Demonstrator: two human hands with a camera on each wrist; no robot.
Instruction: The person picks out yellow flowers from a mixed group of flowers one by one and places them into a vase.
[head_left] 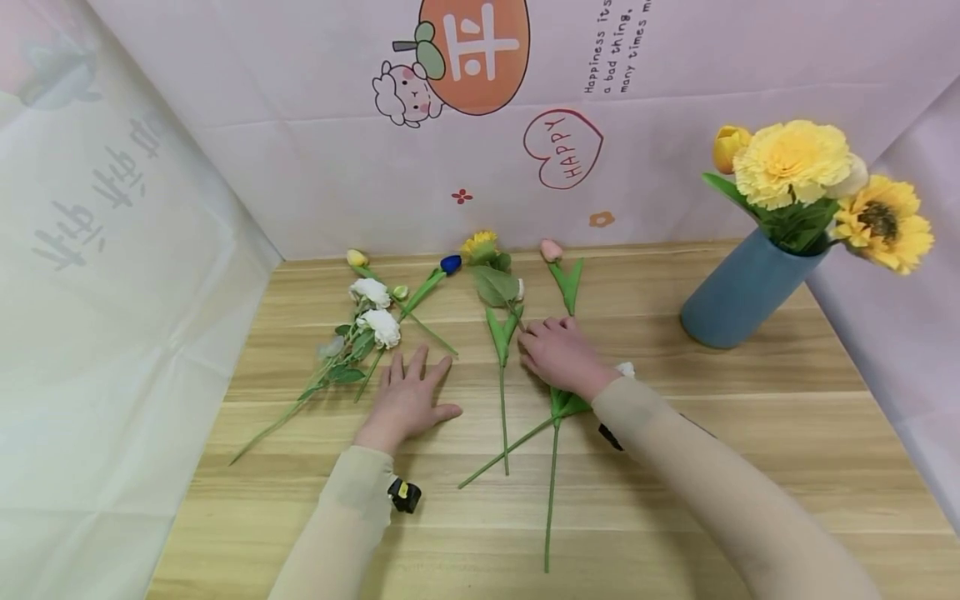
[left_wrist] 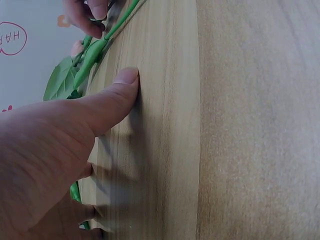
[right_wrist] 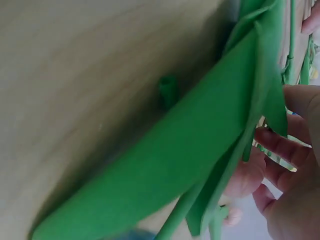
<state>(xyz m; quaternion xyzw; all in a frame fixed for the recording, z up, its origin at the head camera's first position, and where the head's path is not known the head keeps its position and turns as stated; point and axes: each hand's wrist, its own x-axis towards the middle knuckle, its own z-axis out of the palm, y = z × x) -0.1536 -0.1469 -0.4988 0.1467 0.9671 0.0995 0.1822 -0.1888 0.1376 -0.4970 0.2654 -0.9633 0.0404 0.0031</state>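
Note:
My left hand (head_left: pixel 408 400) rests on the wooden table with fingers spread and thumb out, holding nothing. Just beyond its fingertips lie a blue tulip (head_left: pixel 450 265), a yellow tulip (head_left: pixel 357 258) and a spray of white flowers (head_left: pixel 382 327). My right hand (head_left: pixel 566 358) has its fingers curled at the stem of a yellow sunflower (head_left: pixel 480 244) with broad leaves (head_left: pixel 495 287). In the left wrist view, the right hand's thumb and fingers (left_wrist: pixel 97 10) pinch that thin stem. Green tulip leaves (right_wrist: pixel 165 145) pass close under the right wrist. A pink tulip (head_left: pixel 551 250) lies beyond this hand.
A blue vase (head_left: pixel 742 292) at the right holds a yellow carnation (head_left: pixel 793 163), a sunflower (head_left: pixel 885 223) and a yellow tulip (head_left: pixel 729 148). Long green stems (head_left: pixel 551 500) cross on the table (head_left: pixel 465 542) between the forearms. A printed cloth (head_left: pixel 337 183) hangs behind the table's back edge.

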